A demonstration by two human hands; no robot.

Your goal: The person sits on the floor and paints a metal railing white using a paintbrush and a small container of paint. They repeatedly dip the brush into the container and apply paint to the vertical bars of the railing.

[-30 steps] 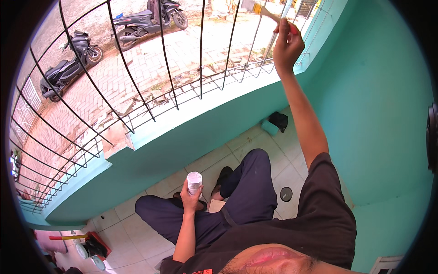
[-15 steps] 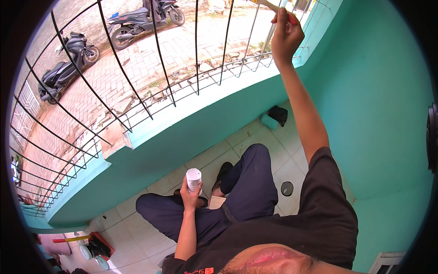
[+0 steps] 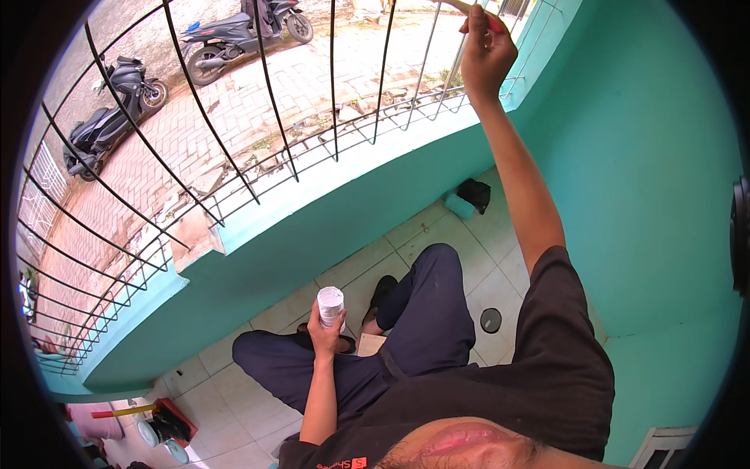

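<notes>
My left hand [image 3: 325, 338] is wrapped round a small white can [image 3: 331, 303], held upright above my crossed legs; its top looks whitish. High at the upper right, my right hand [image 3: 489, 59] is raised at arm's length beside the window grille [image 3: 334, 94]. Its fingers close on the slim, light-brown handle of what looks like a paintbrush [image 3: 459, 5]; the far end is cut off by the picture's edge. Most grille bars are black, while a few near my right hand look paler grey.
A turquoise wall [image 3: 656, 172] rises at my right, and a low one [image 3: 312, 223] runs under the grille. A round dark lid [image 3: 491, 320] and a black bundle [image 3: 474, 195] lie on the tiles. A red dustpan [image 3: 176, 418] sits lower left. Two motorbikes [image 3: 117, 117] stand outside.
My right hand has moved slightly up and left with the brush, so less of the brush shows. My left hand and the can have hardly moved.
</notes>
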